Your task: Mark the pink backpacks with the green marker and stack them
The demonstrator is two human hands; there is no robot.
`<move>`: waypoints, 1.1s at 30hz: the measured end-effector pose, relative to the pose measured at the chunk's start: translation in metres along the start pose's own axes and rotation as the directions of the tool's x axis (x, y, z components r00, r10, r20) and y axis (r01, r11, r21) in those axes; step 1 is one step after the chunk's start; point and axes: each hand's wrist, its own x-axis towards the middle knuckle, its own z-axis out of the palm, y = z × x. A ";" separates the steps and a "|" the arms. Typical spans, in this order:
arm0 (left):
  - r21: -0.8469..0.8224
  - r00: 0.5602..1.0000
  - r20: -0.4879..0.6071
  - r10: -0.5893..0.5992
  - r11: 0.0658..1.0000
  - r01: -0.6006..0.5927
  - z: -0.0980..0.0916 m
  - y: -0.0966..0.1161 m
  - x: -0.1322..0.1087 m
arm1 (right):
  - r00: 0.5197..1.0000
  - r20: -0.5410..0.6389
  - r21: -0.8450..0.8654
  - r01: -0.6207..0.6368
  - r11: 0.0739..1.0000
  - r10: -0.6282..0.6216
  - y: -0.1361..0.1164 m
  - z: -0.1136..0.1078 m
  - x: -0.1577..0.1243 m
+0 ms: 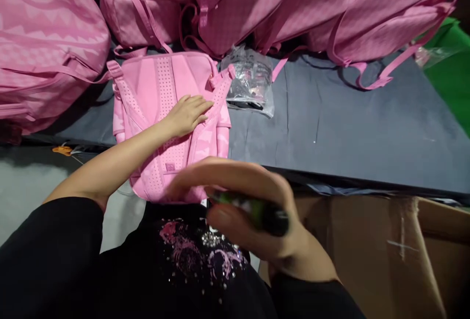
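A small pink backpack [169,79] lies with its strap side up at the front edge of the grey-covered table. My left hand [191,114] rests flat on its back panel and right shoulder strap, fingers stretched out. Closer to me, my right hand [253,201] is raised over the backpack's near end, smeared by motion. Its fingers are closed around a tool with a green-and-black handle [270,217]; the tool's working end is hidden, so I cannot tell its kind. Just right of the backpack sits a clear plastic bag [251,76] with something dark inside.
Several larger pink backpacks [235,10] stand along the back of the table [341,118], their straps trailing onto it. Another big pink backpack [47,54] leans at the left. Below the table's front edge at the right is an open cardboard box [363,245]. Green material [450,64] shows far right.
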 end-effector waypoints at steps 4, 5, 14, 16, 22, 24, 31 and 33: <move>0.116 0.993 -0.001 0.116 0.986 -0.116 -0.006 -0.022 0.025 | 0.954 0.226 -0.477 0.283 0.832 -0.196 0.046 0.034 0.043; 0.156 0.988 0.020 0.151 0.976 -0.152 -0.008 -0.024 0.032 | 0.934 0.313 -0.554 0.327 0.766 -0.173 0.057 0.046 0.053; 0.253 0.947 0.126 0.296 0.913 -0.319 -0.017 -0.008 0.061 | 0.889 0.180 -0.901 -0.022 0.433 0.421 0.106 0.036 0.053; 0.247 0.928 0.120 0.352 0.895 -0.372 -0.014 0.001 0.060 | 0.910 0.181 -0.907 0.007 0.421 0.374 0.106 0.033 0.048; 0.188 0.893 0.166 0.418 0.876 -0.444 -0.012 0.029 0.066 | 0.900 0.321 -0.824 0.111 0.555 0.296 0.128 0.036 0.055; 0.124 0.894 0.202 0.400 0.895 -0.429 -0.013 0.032 0.070 | 0.894 0.288 -0.836 0.060 0.546 0.343 0.137 0.035 0.050; 0.167 0.940 0.315 0.131 0.967 -0.191 -0.006 0.039 0.082 | 0.893 0.224 -0.853 -0.013 0.522 0.390 0.145 0.042 0.041; 0.208 0.956 0.276 0.102 0.965 -0.163 -0.003 0.041 0.083 | 0.900 0.218 -0.848 -0.017 0.530 0.377 0.147 0.043 0.041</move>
